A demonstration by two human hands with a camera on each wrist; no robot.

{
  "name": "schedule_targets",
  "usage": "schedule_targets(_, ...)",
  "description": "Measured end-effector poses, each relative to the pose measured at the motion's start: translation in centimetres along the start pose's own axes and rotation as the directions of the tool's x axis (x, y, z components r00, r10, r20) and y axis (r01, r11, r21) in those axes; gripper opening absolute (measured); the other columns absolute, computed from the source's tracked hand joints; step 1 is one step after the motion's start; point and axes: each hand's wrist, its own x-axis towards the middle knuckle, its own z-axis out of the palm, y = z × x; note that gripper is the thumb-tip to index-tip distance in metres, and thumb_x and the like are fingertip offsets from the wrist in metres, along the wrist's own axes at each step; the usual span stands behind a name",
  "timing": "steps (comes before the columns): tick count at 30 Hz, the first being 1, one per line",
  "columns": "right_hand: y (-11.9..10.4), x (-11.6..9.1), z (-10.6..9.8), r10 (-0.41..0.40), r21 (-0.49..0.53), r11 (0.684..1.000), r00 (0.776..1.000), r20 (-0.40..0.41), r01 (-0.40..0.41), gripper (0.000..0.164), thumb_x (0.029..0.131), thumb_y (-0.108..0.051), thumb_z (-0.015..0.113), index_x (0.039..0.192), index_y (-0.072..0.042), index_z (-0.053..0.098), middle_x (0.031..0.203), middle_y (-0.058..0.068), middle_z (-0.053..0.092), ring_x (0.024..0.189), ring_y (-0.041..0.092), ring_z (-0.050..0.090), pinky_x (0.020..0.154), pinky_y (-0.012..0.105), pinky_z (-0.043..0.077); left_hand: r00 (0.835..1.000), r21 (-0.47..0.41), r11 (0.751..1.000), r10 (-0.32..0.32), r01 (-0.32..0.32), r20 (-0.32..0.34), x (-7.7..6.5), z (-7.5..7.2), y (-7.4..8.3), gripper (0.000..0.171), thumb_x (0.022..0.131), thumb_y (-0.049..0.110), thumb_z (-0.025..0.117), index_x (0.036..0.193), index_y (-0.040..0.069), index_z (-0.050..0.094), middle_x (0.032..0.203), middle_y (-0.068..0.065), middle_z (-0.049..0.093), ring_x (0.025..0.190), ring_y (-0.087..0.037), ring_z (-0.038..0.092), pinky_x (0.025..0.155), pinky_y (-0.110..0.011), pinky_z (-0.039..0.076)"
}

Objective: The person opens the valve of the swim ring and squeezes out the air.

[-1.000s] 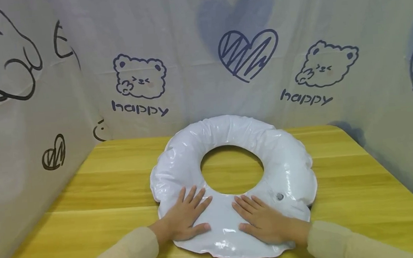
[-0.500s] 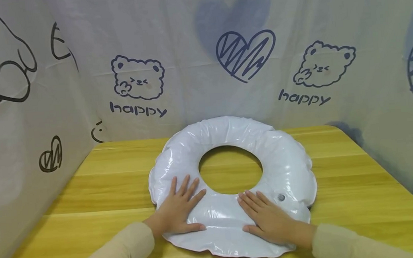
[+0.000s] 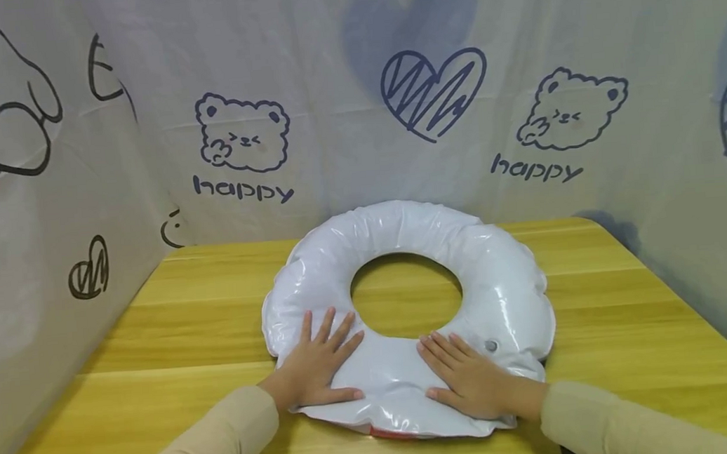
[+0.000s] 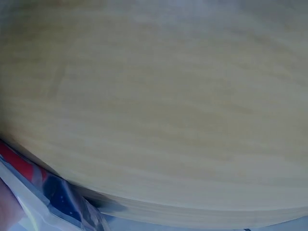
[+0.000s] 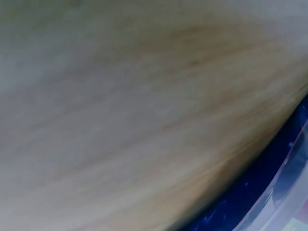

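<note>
The ring [image 3: 509, 280] lies on the table [image 3: 635, 306]. Over the last half second, its 6 o'clock edge [image 3: 443, 427] has drawn inward, exposing a red strip [image 3: 390, 433]. Left hand [image 3: 315, 369], 8 o'clock, and right hand [image 3: 469, 380], 5 o'clock, lie flat, grasping nothing. Judgement: the ring is probably yielding under pressure.

Yellow wood-grain table [image 3: 617, 322]; pale cartoon-printed cloth [image 3: 337, 116] behind
</note>
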Motion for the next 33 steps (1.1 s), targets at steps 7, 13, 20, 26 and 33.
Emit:
schedule_targets(7,-0.07,0.01,-0.41,0.033,0.069,0.997,0.998,0.047,-0.036,0.064,0.099,-0.042,0.032,0.146,0.000,0.021,0.154,0.017,0.017,0.143,0.035,0.013,0.114,0.028,-0.012,1.000,-0.007,1.000,0.003,-0.003,0.013,0.25,-0.39,0.08,0.087,0.080,0.072,0.043,0.146,0.016,0.032,0.155,-0.007,0.021,0.139,-0.049,0.012,0.101,-0.073,0.011)
schedule_targets(13,-0.03,0.09,-0.39,0.030,0.056,0.998,0.999,0.040,-0.032,0.063,0.099,-0.042,0.033,0.146,-0.001,0.023,0.154,0.017,0.020,0.142,0.035,0.015,0.117,0.038,-0.003,1.000,-0.003,1.000,0.003,-0.002,0.021,0.31,-0.66,0.12,0.086,0.080,0.071,0.044,0.145,0.017,0.032,0.154,-0.006,0.026,0.138,-0.049,0.015,0.100,-0.073,0.014)
schedule_targets(20,-0.12,0.04,-0.71,0.040,-0.005,0.999,0.998,0.038,-0.040,0.065,0.097,-0.046,0.036,0.145,-0.002,0.028,0.152,0.015,0.025,0.141,0.034,0.022,0.113,0.050,0.015,0.999,0.024,1.000,0.001,-0.002,0.046,0.31,-0.83,0.31,0.087,0.080,0.073,0.042,0.145,0.016,0.032,0.154,-0.006,0.025,0.138,-0.049,0.015,0.101,-0.073,0.014)
schedule_targets(26,-0.01,-0.11,-0.60,0.034,-0.036,0.999,0.999,0.010,-0.033,0.067,0.096,-0.049,0.037,0.144,-0.003,0.031,0.151,0.014,0.029,0.140,0.032,0.026,0.112,0.047,0.017,0.998,0.056,0.998,-0.006,0.002,0.064,0.12,-0.89,0.50,0.089,0.080,0.075,0.040,0.145,0.015,0.032,0.154,-0.006,0.024,0.138,-0.048,0.015,0.101,-0.072,0.015)
schedule_targets(33,0.06,-0.08,-0.32,0.054,-0.044,0.998,0.998,0.028,-0.053,0.069,0.095,-0.053,0.035,0.145,-0.006,0.029,0.153,0.010,0.025,0.142,0.029,0.022,0.114,0.046,0.014,0.997,0.091,0.996,-0.001,-0.006,0.077,-0.09,-0.93,0.47,0.092,0.079,0.076,0.038,0.146,0.014,0.029,0.155,-0.007,0.021,0.139,-0.048,0.015,0.102,-0.072,0.015)
